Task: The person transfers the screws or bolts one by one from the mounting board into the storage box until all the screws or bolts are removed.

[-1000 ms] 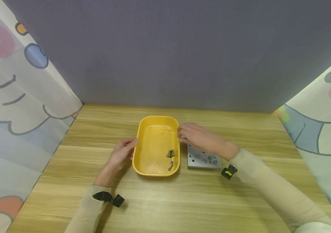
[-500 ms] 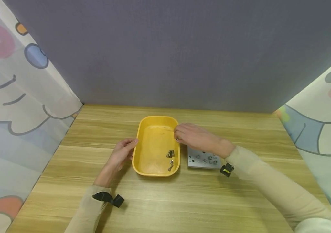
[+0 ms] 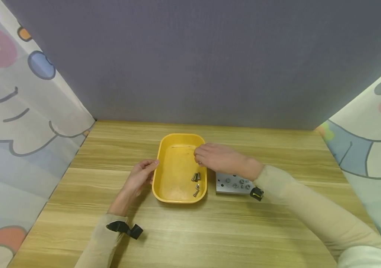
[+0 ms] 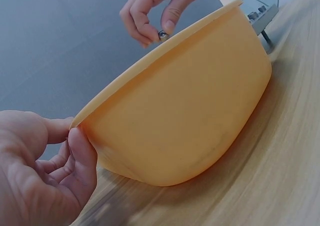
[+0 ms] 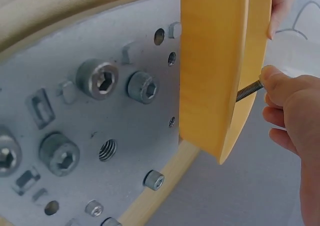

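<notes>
With thumb and fingers my left hand (image 3: 139, 175) pinches the left rim of a yellow plastic tray (image 3: 176, 163). Over the tray's right side, my right hand (image 3: 218, 159) holds a bolt between thumb and fingertips. The threaded shank of that bolt (image 5: 249, 91) points down toward the tray in the right wrist view, and its socket head (image 4: 163, 35) shows in the left wrist view. Several loose screws (image 3: 196, 177) lie inside the tray, near its lower right.
Just right of the tray sits a grey metal plate (image 5: 125, 151), partly under my right forearm. Socket-head bolts (image 5: 98, 80) stand in it, among bare holes and threaded ones. A wooden table (image 3: 183, 234) carries everything, with a grey panel (image 3: 197, 63) behind.
My right hand has moved left with the bolt, from the tray's right rim to over its inside. The left hand and the tray have stayed in place.
</notes>
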Demonstrator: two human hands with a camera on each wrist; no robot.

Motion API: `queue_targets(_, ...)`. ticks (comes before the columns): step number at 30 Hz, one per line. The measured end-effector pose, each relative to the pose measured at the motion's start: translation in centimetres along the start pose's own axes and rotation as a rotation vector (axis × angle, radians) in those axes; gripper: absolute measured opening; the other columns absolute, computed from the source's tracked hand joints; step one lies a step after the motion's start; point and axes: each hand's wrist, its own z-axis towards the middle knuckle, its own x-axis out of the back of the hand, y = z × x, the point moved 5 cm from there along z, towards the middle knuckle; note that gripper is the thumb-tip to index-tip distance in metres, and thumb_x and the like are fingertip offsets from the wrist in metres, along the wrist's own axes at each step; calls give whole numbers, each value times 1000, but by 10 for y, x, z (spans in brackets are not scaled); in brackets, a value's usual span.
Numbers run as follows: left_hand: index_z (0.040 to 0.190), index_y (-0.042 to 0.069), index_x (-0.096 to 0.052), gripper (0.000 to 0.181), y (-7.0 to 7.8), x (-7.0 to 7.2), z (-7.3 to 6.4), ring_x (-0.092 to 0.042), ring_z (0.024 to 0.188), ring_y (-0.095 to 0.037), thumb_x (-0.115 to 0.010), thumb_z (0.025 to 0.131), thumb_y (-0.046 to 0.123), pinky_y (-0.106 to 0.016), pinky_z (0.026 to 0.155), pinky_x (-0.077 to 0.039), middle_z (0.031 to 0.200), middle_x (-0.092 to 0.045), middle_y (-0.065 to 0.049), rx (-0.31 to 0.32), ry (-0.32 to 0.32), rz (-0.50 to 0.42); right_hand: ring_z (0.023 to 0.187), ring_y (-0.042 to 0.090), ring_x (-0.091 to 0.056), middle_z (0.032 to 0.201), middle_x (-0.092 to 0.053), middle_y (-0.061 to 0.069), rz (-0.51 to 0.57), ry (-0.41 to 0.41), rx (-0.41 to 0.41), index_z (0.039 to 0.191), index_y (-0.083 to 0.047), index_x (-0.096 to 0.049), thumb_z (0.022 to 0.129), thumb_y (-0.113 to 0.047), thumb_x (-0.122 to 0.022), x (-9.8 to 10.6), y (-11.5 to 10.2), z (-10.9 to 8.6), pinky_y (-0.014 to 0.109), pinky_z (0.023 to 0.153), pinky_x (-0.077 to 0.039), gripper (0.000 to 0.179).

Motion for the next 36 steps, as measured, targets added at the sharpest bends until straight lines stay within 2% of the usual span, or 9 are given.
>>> queue_targets(5,132,-12,-50,45,0,1,0,-57,62,-7,-58,108,26,-20,54,-49,85,-66,0,-6,-1,1,107,18,-59,112,-61,2,-66,-26,46,113,-11,-65,104,-23,-63,-2,-5,7,34,98,-52,15)
queue_targets(13,132,-12,-51,45,0,1,-1,-56,62,-7,-58,108,25,-19,54,-49,84,-65,0,-8,1,11,105,17,-56,115,-59,3,-147,-89,104,117,-10,-64,107,-24,-58,-7,-14,16,34,100,-51,19)
queue_targets(16,131,-11,-51,44,0,1,-1,-56,62,-7,-58,108,25,-19,54,-48,84,-65,1,-6,3,11,110,18,-57,120,-60,4,-178,-117,120,120,-9,-64,107,-23,-57,-7,-17,19,35,104,-49,20)
queue_targets(21,131,-11,-51,43,0,1,-1,-57,62,-7,-58,108,25,-19,53,-48,84,-66,2,-7,7,7,128,21,-57,137,-59,7,-253,-209,137,133,-9,-61,107,-15,-57,-10,-22,24,38,115,-43,28)
queue_targets(26,131,-11,-51,43,1,1,-1,-56,62,-6,-57,108,25,-18,53,-48,85,-66,1,-8,6,5,134,21,-54,146,-55,6,-339,-279,173,141,-10,-57,107,-14,-58,-14,-28,29,37,117,-40,34)
queue_targets(31,130,-11,-52,43,1,1,-2,-57,62,-6,-58,108,25,-18,53,-48,84,-66,1,-3,8,14,127,18,-55,140,-57,3,-365,-287,202,134,-11,-59,109,-22,-54,-18,-33,35,35,114,-43,28)
queue_targets(36,129,-11,-52,42,1,1,-2,-56,61,-6,-58,108,25,-18,53,-48,84,-65,0,1,8,9,125,18,-56,140,-57,4,-380,-284,242,133,-9,-59,107,-17,-56,-18,-40,40,33,111,-45,28)
